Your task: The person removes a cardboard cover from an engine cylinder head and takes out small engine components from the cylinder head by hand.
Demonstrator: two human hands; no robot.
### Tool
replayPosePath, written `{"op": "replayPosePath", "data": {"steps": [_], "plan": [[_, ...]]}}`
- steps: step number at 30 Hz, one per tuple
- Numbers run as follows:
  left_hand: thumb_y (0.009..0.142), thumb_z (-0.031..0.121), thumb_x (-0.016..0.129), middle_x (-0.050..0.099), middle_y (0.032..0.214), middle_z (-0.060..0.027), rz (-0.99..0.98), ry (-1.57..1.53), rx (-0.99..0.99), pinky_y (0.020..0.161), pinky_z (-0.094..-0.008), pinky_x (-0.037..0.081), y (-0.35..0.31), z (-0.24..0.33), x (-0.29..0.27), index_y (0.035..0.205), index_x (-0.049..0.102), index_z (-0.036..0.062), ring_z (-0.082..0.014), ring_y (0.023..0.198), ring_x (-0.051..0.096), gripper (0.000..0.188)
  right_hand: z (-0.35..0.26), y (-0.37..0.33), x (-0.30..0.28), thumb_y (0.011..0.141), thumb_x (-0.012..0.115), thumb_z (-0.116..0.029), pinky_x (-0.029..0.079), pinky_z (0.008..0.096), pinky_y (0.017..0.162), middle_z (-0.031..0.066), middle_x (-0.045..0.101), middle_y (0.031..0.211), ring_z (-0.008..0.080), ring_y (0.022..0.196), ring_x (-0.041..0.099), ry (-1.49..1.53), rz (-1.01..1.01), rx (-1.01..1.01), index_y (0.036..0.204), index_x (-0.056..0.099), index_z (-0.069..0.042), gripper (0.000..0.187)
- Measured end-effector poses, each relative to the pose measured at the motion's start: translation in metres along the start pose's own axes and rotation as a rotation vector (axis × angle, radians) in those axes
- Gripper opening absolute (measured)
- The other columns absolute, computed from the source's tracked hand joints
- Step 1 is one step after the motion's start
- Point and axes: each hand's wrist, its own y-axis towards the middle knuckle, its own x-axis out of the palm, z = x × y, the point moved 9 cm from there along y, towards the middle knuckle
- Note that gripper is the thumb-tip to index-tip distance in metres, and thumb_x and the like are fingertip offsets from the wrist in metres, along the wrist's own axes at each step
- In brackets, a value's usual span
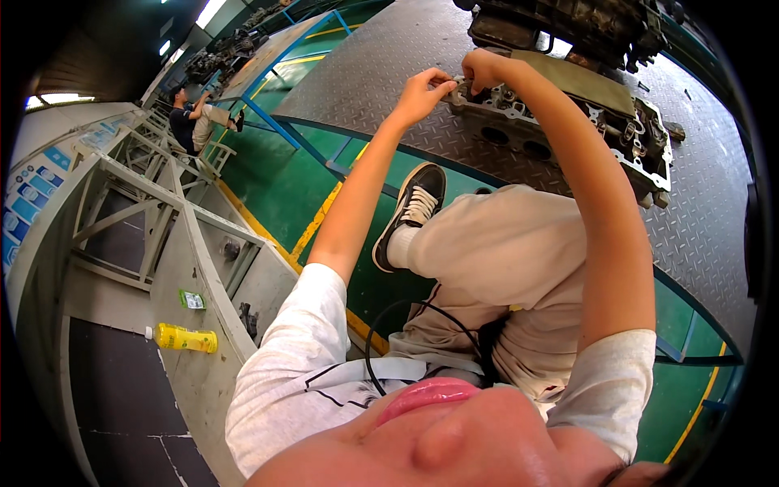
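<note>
A metal engine cylinder head (637,158) lies on the tread-plate tabletop, its machined openings and bolt holes showing. Both arms reach out to its left end. My left hand (423,99) is closed in a pinch beside that corner, thumb and index finger together; what sits between them is too small to name. Just right of it, my right hand (484,70) bends down over the same end with curled fingers, and its fingertips are partly hidden. A flat olive-tan piece (580,81) rests along the far side of the cylinder head.
Behind it stands a dark, greasy engine assembly (584,28). The tread-plate table (365,85) has a blue frame edge near my knees. To the left, a grey bench (182,325) carries a yellow bottle (185,338) and a green packet (192,299). Another person (191,118) sits farther back.
</note>
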Motion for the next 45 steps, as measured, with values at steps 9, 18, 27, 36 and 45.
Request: {"op": "replayPosePath", "data": {"steps": [9, 18, 27, 36, 45], "plan": [[0.082, 0.025, 0.064, 0.064, 0.09, -0.0142, 0.019, 0.084, -0.029, 0.073, -0.0329, 0.048, -0.001, 0.0, 0.006, 0.099, 0.064, 0.001, -0.0226, 0.081, 0.06, 0.03, -0.012, -0.012, -0.015, 0.061, 0.077, -0.025, 0.049, 0.0388, 0.066, 0.0107, 0.065, 0.083, 0.0287, 0.082, 0.062, -0.396, 0.281, -0.131, 0.085, 0.062, -0.006, 0.034], [0.078, 0.014, 0.063, 0.06, 0.092, -0.0088, 0.427, 0.115, 0.136, 0.065, -0.03, 0.046, -0.012, 0.051, -0.019, 0.114, 0.054, 0.005, -0.017, 0.076, 0.058, 0.038, 0.027, -0.029, -0.059, 0.07, 0.071, -0.026, 0.05, 0.0374, 0.072, 0.0135, 0.066, 0.085, 0.0295, 0.079, 0.063, -0.155, 0.211, 0.12, 0.089, 0.066, -0.005, 0.029], [0.074, 0.009, 0.054, 0.06, 0.086, -0.0122, 0.221, 0.345, 0.35, 0.079, -0.0398, 0.045, 0.004, 0.083, 0.069, 0.085, 0.064, 0.0011, -0.0305, 0.087, 0.054, 0.016, 0.065, -0.164, -0.08, 0.08, 0.063, -0.029, 0.049, 0.0322, 0.066, 0.0123, 0.065, 0.079, 0.0191, 0.069, 0.062, -0.057, 0.057, 0.197, 0.092, 0.066, -0.002, 0.029], [0.074, 0.013, 0.056, 0.058, 0.086, -0.0103, 0.254, 0.217, 0.332, 0.079, -0.0406, 0.042, 0.014, 0.124, 0.096, 0.079, 0.061, 0.0036, -0.0287, 0.091, 0.052, 0.012, 0.183, -0.334, -0.077, 0.082, 0.064, -0.024, 0.049, 0.0313, 0.062, 0.0096, 0.066, 0.078, 0.0151, 0.064, 0.06, 0.039, 0.067, 0.597, 0.104, 0.06, -0.002, 0.032], [0.073, 0.013, 0.059, 0.06, 0.08, -0.0102, 0.348, 0.099, 0.228, 0.073, -0.0404, 0.046, 0.012, 0.159, 0.118, 0.102, 0.059, 0.0046, -0.0288, 0.083, 0.056, 0.03, 0.123, -0.292, -0.073, 0.081, 0.059, -0.03, 0.047, 0.0419, 0.074, 0.0151, 0.064, 0.091, 0.0327, 0.086, 0.06, -0.269, 0.152, 0.507, 0.096, 0.064, -0.007, 0.028]]}}
